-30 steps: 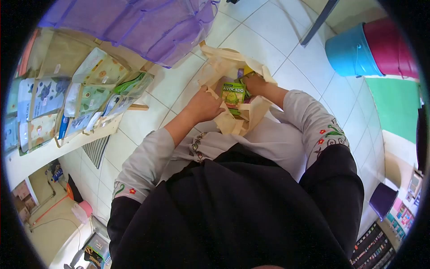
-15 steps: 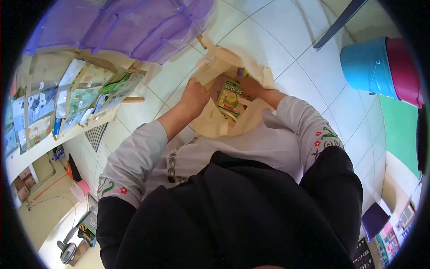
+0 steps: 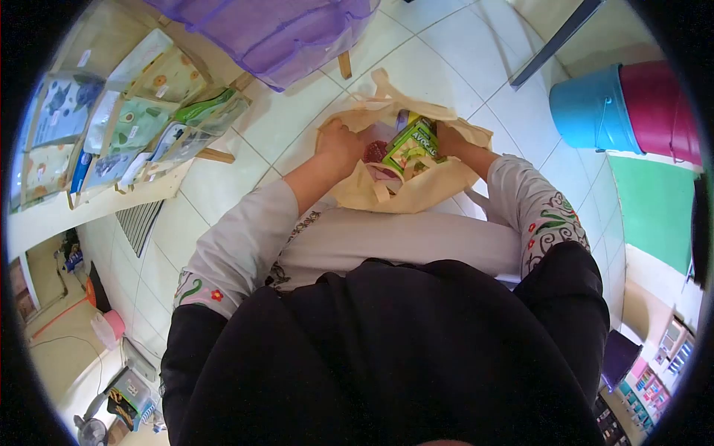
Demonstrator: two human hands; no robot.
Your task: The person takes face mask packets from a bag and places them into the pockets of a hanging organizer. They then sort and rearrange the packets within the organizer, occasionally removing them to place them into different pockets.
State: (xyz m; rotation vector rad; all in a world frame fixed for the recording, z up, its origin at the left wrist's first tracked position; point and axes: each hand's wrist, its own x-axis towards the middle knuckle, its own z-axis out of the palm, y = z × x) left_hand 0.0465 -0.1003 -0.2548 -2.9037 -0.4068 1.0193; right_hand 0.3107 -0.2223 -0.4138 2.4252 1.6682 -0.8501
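Note:
A cream cloth tote bag (image 3: 416, 195) stands on the floor before my knees, its mouth spread wide. My left hand (image 3: 342, 145) is closed on the left side of the bag's rim. Inside the right part of the mouth, my right hand (image 3: 455, 141) lies against the right end of a green box marked "AVOCA…" (image 3: 409, 146); its fingertips are hidden. The box leans at a slant among other contents. To its left is a dark red, bumpy-looking item (image 3: 376, 152). A purple and yellow item (image 3: 404, 119) shows behind it.
At the left, clear pouches with printed packs (image 3: 134, 123) hang by a ledge. A purple translucent organizer (image 3: 275, 37) stands ahead on wooden legs. Blue (image 3: 591, 111) and maroon (image 3: 658, 111) buckets are at the right. White tiles (image 3: 513, 141) cover the floor.
The bag's mouth has opened wider and its right side has shifted right. The green box has turned from upright to a slant and moved right, near my right hand. My left hand has moved slightly right.

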